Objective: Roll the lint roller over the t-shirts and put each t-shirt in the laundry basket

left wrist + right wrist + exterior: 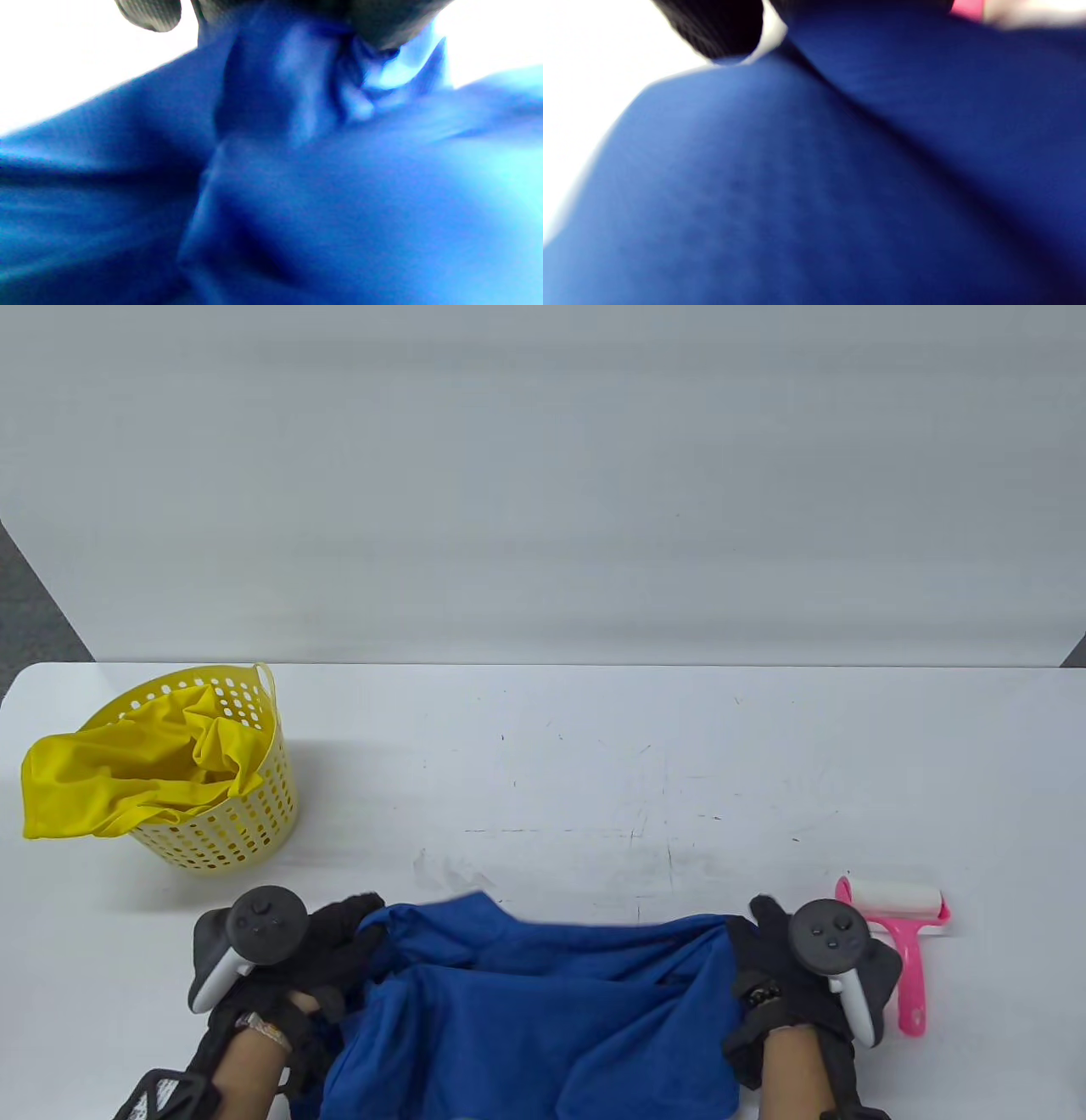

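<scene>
A blue t-shirt (pixel 543 1010) is found at the near edge of the desk (pixel 594 763), stretched across it with its long axis running left to right; part of it hangs over the near edge and out of sight. It is held at both ends: the left hand (pixel 331 950) is clamped on the left end, where bunched cloth is gathered under the gloved fingers (pixel 382 25) in the left wrist view, and the right hand (pixel 776 963) is clamped on the right end. The right wrist view is blurred and filled with blue cloth, so the grip there is judged from the table view. The cloth appears deep blue, smooth and thin, creased and sagging between the two grips, not yet laid flat. The lint roller (pixel 901 937) lies just beside the right hand, near the right end of the near edge, its white roll lying left to right and its pink handle pointing toward the near edge; it is held by neither hand. The right hand is plainly the nearer to it, and it is judged that the shirt must be spread before the roller is taken up. Farther off, by the left edge, stands the yellow laundry basket (pixel 246 814), well apart from the shirt and nearer the left hand. A yellow t-shirt (pixel 110 789) lies in it and droops over its left rim.
</scene>
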{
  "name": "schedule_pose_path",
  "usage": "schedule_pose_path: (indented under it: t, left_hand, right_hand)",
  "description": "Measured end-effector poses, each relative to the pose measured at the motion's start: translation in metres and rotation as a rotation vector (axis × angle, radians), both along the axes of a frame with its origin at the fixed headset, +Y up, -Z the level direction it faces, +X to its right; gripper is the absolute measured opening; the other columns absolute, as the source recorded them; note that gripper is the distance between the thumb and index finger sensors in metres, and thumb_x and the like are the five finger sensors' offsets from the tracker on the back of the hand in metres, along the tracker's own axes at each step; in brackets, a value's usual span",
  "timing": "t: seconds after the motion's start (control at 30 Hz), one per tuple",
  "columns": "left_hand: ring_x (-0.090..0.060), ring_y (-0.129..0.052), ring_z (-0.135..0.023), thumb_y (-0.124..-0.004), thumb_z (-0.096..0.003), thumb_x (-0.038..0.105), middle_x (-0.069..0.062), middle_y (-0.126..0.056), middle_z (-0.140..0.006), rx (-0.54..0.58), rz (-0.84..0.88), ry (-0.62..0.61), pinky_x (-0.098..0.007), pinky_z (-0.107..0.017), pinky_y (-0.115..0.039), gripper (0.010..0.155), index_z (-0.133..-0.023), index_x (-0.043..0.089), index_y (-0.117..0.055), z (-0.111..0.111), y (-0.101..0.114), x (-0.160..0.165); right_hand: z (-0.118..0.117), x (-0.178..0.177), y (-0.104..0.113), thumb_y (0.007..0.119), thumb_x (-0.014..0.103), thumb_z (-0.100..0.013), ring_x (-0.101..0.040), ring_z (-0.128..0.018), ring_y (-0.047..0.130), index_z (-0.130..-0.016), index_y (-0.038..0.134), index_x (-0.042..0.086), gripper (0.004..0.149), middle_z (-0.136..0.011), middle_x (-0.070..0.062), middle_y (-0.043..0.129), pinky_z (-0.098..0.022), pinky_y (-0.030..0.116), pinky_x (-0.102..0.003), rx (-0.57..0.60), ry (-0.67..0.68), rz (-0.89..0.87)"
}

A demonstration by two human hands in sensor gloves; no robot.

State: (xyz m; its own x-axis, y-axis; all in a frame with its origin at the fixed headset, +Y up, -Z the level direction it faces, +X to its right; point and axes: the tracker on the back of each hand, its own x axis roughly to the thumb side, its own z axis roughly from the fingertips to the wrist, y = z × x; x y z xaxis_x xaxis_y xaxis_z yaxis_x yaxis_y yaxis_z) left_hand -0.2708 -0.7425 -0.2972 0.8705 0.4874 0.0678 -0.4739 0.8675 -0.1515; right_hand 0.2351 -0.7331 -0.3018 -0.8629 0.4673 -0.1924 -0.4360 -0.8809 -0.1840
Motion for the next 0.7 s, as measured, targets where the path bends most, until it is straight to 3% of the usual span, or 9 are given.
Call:
schedule_pose_path:
  t: [0.1,0.17,0.23,0.33,0.47,0.53,0.6,0.67,0.7]
  left_hand:
    - [-0.04,-0.059,-0.109,-0.071,-0.0563,0.042,-0.009,-0.05,-0.117,0.084,-0.252,-0.041,-0.067,-0.078,-0.045,0.062,-0.11,0.033,-0.042,0.008,0.006,0.018]
    - [-0.04,-0.055,-0.11,-0.072,-0.0556,0.046,-0.009,-0.046,-0.118,0.122,-0.308,-0.038,-0.067,-0.078,-0.044,0.067,-0.111,0.032,-0.036,0.012,0.006,0.025]
    - [-0.036,-0.062,-0.105,-0.073,-0.0536,0.052,-0.006,-0.054,-0.113,0.167,-0.336,-0.056,-0.064,-0.078,-0.047,0.067,-0.109,0.032,-0.04,0.015,0.008,0.029]
    - [-0.029,-0.087,-0.084,-0.074,-0.0516,0.056,-0.001,-0.083,-0.091,0.176,-0.347,-0.081,-0.061,-0.074,-0.058,0.051,-0.096,0.032,-0.069,0.016,0.007,0.031]
    - [-0.03,-0.092,-0.076,-0.077,-0.0487,0.059,-0.003,-0.092,-0.082,0.026,-0.457,-0.104,-0.064,-0.073,-0.058,0.049,-0.088,0.029,-0.08,0.009,-0.011,0.038]
    - [-0.032,-0.084,-0.089,-0.079,-0.045,0.063,-0.002,-0.086,-0.09,-0.008,-0.544,-0.119,-0.067,-0.076,-0.052,0.058,-0.094,0.031,-0.074,0.006,-0.02,0.044]
    - [-0.038,-0.066,-0.107,-0.075,-0.0424,0.066,-0.002,-0.075,-0.102,-0.055,-0.608,-0.13,-0.071,-0.078,-0.042,0.069,-0.102,0.034,-0.063,0.003,-0.023,0.048]
    - [-0.053,-0.021,-0.116,-0.075,-0.036,0.072,-0.011,-0.031,-0.127,-0.207,-0.61,-0.132,-0.077,-0.077,-0.027,0.1,-0.114,0.032,-0.029,-0.005,-0.025,0.044]
    - [-0.054,-0.012,-0.114,-0.076,-0.0317,0.075,-0.012,-0.017,-0.126,-0.265,-0.598,-0.131,-0.077,-0.076,-0.023,0.107,-0.114,0.032,-0.023,-0.008,-0.027,0.041]
  right_hand:
    - [0.0,-0.03,0.014,0.071,0.04,-0.047,-0.059,-0.093,0.039,-0.1,0.045,0.007,0.068,-0.105,-0.03,0.042,-0.057,0.033,-0.078,0.077,0.14,0.209]
    - [0.001,-0.055,0.018,0.073,0.04,-0.046,-0.057,-0.089,0.056,-0.097,0.057,0.007,0.063,-0.1,-0.028,0.06,-0.057,0.042,-0.076,0.111,0.238,0.207]
    - [0.002,-0.082,0.013,0.073,0.043,-0.046,-0.054,-0.079,0.075,-0.093,0.066,0.007,0.059,-0.091,-0.026,0.077,-0.056,0.055,-0.071,-0.064,0.342,0.218]
    - [0.004,-0.101,-0.001,0.069,0.05,-0.048,-0.059,-0.086,0.062,-0.1,0.053,0.006,0.07,-0.099,-0.03,0.064,-0.057,0.05,-0.075,-0.268,0.364,0.274]
    - [-0.001,-0.112,-0.034,0.071,0.054,-0.047,-0.061,-0.093,0.043,-0.103,0.041,0.008,0.079,-0.106,-0.032,0.043,-0.056,0.038,-0.082,-0.508,0.449,0.36]
    - [-0.003,-0.111,-0.041,0.061,0.053,-0.049,-0.061,-0.093,0.022,-0.104,0.021,0.009,0.081,-0.106,-0.031,0.018,-0.057,0.029,-0.083,-0.646,0.498,0.333]
    - [-0.005,-0.107,-0.039,0.067,0.052,-0.047,-0.061,-0.093,0.021,-0.104,0.024,0.01,0.082,-0.106,-0.03,0.019,-0.057,0.03,-0.083,-0.595,0.478,0.275]
    - [-0.004,-0.104,-0.04,0.068,0.053,-0.047,-0.059,-0.094,0.018,-0.104,0.022,0.012,0.084,-0.107,-0.028,0.016,-0.058,0.028,-0.083,-0.647,0.5,0.291]
    - [-0.004,-0.102,-0.04,0.068,0.053,-0.047,-0.058,-0.094,0.016,-0.104,0.02,0.013,0.084,-0.107,-0.027,0.014,-0.058,0.027,-0.083,-0.652,0.505,0.294]
